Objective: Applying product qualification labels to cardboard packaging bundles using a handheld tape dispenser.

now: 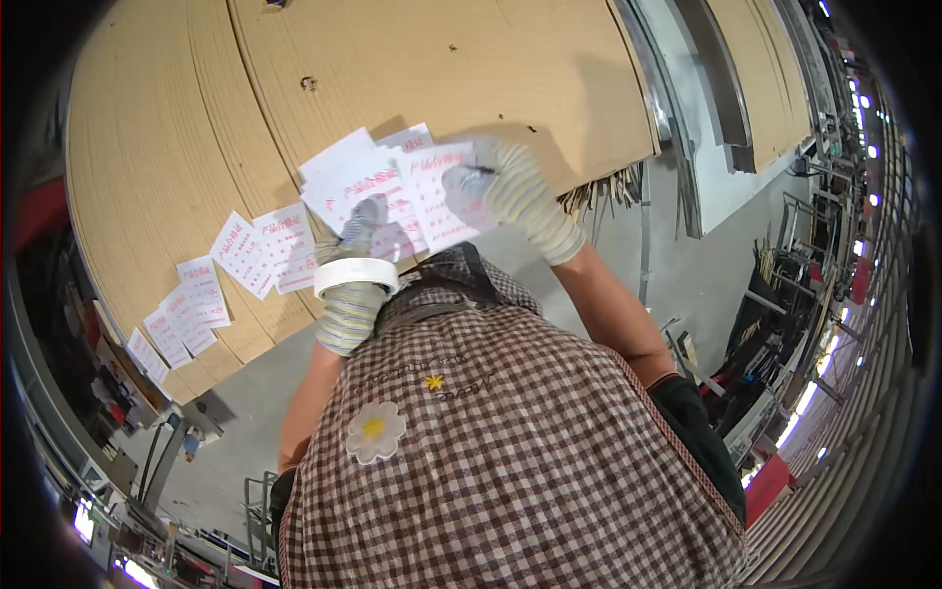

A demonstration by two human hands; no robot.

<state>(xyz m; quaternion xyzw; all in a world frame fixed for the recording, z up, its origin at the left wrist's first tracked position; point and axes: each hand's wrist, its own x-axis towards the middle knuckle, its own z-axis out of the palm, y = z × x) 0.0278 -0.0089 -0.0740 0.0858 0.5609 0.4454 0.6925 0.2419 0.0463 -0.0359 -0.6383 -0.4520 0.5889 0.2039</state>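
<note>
— Checked apron (510, 461) with a white flower patch is filling the bottom of the view, closest to the lens. What are the hands doing above it?

— Both are wearing striped knit gloves. The left hand (358, 240) is gripping a fan of white paper labels (378, 187) with red writing, fingers clenched on their lower edge, and a roll of white tape (355, 276) is sitting round that wrist like a bangle.

— And the other?

— The right hand (496, 187) is closing on a dark pen (479, 170) and is resting on the right-hand sheet of the fan; it is blurred, so the pen tip is hard to make out.

— Where are the labels sitting?

— They are hovering over the near edge of a big stack of corrugated cardboard sheets (412, 69). More labels (260, 250) are lying stuck along that edge to the left, running down in a row. Grey floor (628, 236) is showing beyond the stack
</note>
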